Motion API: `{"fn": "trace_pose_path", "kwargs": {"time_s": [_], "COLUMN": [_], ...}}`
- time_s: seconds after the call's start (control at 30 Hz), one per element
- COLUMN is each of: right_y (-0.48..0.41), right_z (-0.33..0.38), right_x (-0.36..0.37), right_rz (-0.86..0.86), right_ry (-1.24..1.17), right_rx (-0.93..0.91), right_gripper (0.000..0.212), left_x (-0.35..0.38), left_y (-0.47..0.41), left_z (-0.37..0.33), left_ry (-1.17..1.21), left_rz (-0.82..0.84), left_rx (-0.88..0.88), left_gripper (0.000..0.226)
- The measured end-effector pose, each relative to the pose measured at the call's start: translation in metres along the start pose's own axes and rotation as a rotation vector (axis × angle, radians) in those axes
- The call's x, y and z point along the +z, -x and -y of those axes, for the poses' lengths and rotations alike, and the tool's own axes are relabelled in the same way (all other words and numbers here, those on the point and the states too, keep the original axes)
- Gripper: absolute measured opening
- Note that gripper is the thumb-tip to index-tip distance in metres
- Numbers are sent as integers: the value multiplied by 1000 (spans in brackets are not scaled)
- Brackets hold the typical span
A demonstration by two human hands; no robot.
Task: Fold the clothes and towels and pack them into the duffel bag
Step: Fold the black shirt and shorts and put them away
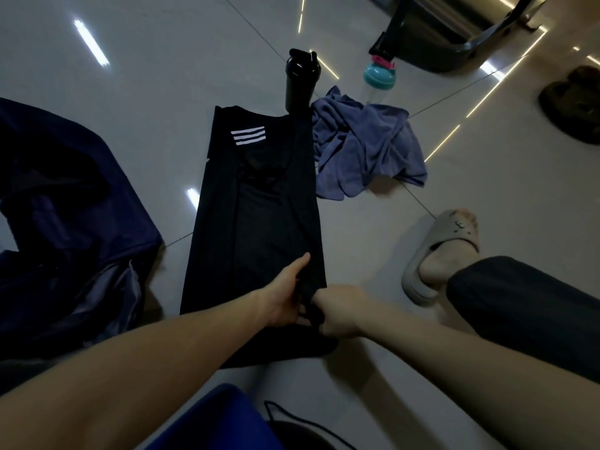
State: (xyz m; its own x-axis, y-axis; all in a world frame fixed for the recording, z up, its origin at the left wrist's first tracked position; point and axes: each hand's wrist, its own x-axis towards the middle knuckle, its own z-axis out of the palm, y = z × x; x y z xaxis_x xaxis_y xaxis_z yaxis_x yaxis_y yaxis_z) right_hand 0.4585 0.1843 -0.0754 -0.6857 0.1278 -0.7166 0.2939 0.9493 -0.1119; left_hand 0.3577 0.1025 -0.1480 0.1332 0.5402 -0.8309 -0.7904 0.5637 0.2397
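Black shirt (256,222) lies narrow on the floor (146,92), centre frame; my left grip (285,293) and right grip (337,310) both pinch its bunched near hem; lift unevenly and I reckon the side folds spill open; duffel bag (65,222) sits at left.

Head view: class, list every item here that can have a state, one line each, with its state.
black shirt: flat on the floor, sides folded in.
left hand: grips the shirt's near end.
right hand: grips the same end.
blue towel: crumpled, unfolded.
duffel bag: on the floor, appears open.
black bottle: upright.
teal-capped bottle: upright.
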Motion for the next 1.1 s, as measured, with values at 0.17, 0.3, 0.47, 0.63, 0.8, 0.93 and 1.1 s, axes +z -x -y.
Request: {"fn": "trace_pose_path", "kwargs": {"time_s": [0.17, 0.3, 0.47, 0.63, 0.8, 0.93, 1.1], "right_y": [-4, -8, -21, -34, -37, -30, -16], "right_z": [29, 22, -20, -25, -4, -13, -44], "right_x": [27, 40, 44, 57, 63, 58, 55], "right_rz": [96, 177, 34, -74, -58, 93, 186], "right_ry": [163, -52, -317, -813, -1073, -1077, -961], "right_rx": [-92, -51, 287, 539, 583, 583, 591], "right_gripper": [14, 13, 18, 41, 33, 23, 14], "left_x": [-27, -51, -62, -60, -54, -46, -35], "left_y": [14, 12, 22, 16, 20, 23, 24], "left_z": [11, 23, 36, 58, 60, 59, 60], "left_ry": [-167, -365, -492, -479, -433, -436, -563], "left_rz": [-96, -335, -357, -364, -316, -270, -207], "left_rx": [-24, -8, -24, -30, 6, 7, -135], "left_gripper": [44, 23, 20, 16, 18, 17, 18]}}
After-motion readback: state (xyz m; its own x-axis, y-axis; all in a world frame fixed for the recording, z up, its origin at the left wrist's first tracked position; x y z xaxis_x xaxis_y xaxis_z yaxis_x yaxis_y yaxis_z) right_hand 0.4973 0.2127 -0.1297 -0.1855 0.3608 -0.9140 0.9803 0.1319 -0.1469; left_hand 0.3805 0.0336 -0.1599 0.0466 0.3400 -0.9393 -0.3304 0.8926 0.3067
